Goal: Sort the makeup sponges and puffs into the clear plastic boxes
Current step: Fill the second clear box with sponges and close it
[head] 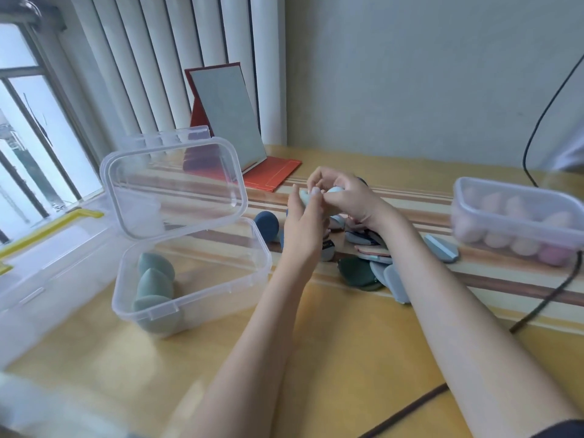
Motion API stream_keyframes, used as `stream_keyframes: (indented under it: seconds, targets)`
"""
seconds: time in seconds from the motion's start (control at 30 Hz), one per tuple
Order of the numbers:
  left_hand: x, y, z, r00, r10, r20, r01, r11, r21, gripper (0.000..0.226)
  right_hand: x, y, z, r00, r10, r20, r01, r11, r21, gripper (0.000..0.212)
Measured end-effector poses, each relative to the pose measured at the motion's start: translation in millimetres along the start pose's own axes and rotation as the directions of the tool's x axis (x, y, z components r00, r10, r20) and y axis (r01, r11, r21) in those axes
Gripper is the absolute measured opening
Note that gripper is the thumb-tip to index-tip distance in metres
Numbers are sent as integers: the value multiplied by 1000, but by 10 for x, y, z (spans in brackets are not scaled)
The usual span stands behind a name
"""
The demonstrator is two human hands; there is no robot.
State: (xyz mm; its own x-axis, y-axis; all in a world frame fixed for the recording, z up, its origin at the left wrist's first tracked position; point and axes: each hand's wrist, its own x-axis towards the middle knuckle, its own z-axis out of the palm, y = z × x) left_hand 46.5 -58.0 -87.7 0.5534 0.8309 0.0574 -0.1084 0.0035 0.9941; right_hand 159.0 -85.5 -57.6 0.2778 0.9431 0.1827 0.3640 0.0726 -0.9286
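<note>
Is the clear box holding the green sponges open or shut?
Open. The clear box has its hinged lid raised behind it, and three green sponges sit inside at its left end.

This looks like a room in a home, set up as a dressing corner. A folding mirror [228, 121] in a red case stands at 12 o'clock on a yellow striped tabletop [347, 336] pushed against a plain wall [410, 67]. Pale pleated curtains [164, 58] hang at 11 o'clock beside a window [28, 134] at 9 o'clock. A dark cable [537, 121] trails down at 2 o'clock.
</note>
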Motion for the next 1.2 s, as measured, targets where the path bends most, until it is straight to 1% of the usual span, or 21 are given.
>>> stream_keyframes:
  seconds: [0.07, 0.13, 0.2, 0.27, 0.33, 0.4, 0.47, 0.5, 0.53, 0.6, 0.67, 0.7, 0.73, 0.87, 0.93, 0.97, 1.03, 1.1, 1.13, 1.17, 1.2]
  targets:
    - [27, 38, -22, 997, -75, 31, 80, 974, -211, 47, 12, -21, 19, 1000, -3, 5, 3, 999, 52, 8]
    - [4, 93, -27, 986, -132, 100, 160, 919, -361, 36, 21, -50, 28, 1000, -8, -24, 10, 997, 81, 8]
    - [-51, 129, -10, 965, -157, 211, 232, 886, -401, 26, 34, -79, 46, 996, -23, -81, 24, 1000, 10, 21]
    - [-88, 131, 9, 957, -148, 248, 245, 870, -428, 27, 73, -51, 65, 982, -8, -188, -9, 996, -91, 29]
    - [-91, 126, 12, 979, -149, 141, 196, 887, -419, 28, 143, 63, 53, 948, 26, -316, -74, 987, -139, 36]
    - [-95, 113, 26, 995, -102, -14, 93, 949, -302, 24, 194, 204, -15, 885, -51, -463, -108, 945, -310, 35]
    - [-138, 104, 68, 995, -51, -82, 33, 979, -201, 18, 256, 301, -154, 818, -147, -557, -202, 832, -516, 25]
    - [-167, 106, 96, 994, -55, -96, 39, 985, -166, 16, 294, 330, -230, 813, -141, -565, -264, 775, -574, 31]
    - [-184, 102, 117, 992, -70, -101, 56, 988, -141, 17, 358, 390, -311, 828, -74, -555, -336, 727, -598, 43]
    - [-197, 104, 131, 991, -98, -89, 87, 989, -119, 19, 508, 538, -464, 854, 136, -503, -467, 626, -624, 61]
    - [-191, 117, 122, 993, -98, -65, 90, 989, -114, 19, 640, 716, -565, 873, 298, -386, -487, 495, -720, 66]
    - [-190, 121, 117, 994, -98, -56, 91, 989, -117, 20, 686, 799, -587, 876, 340, -341, -470, 449, -760, 64]
    - [-184, 115, 115, 994, -96, -50, 90, 989, -118, 20, 708, 847, -582, 884, 340, -321, -451, 440, -777, 59]
    - [-181, 95, 139, 995, -87, -42, 83, 993, -83, 18, 624, 828, -443, 905, 110, -410, -395, 572, -719, 32]
    - [-183, 100, 149, 996, -73, -48, 69, 994, -83, 19, 576, 735, -370, 903, 66, -424, -378, 588, -715, 23]
    - [-185, 102, 145, 997, -58, -59, 53, 995, -83, 19, 555, 682, -332, 906, 74, -417, -376, 596, -710, 22]
    - [-192, 96, 142, 995, 26, -97, -30, 999, -32, 22, 514, 583, -266, 912, 60, -406, -355, 611, -707, 34]
    - [-225, 117, 146, 977, 167, -136, -165, 986, 23, 23, 451, 491, -228, 893, -44, -449, -305, 674, -673, 43]
    - [-255, 145, 149, 953, 260, -157, -256, 966, 46, 23, 400, 434, -190, 863, -87, -497, -262, 765, -589, 41]
    - [-291, 178, 150, 911, 370, -182, -359, 929, 94, 23, 324, 343, -127, 835, -73, -545, -203, 880, -429, 36]
    - [-334, 215, 147, 854, 478, -205, -452, 877, 160, 24, 229, 228, -36, 825, -5, -565, -122, 975, -186, 30]
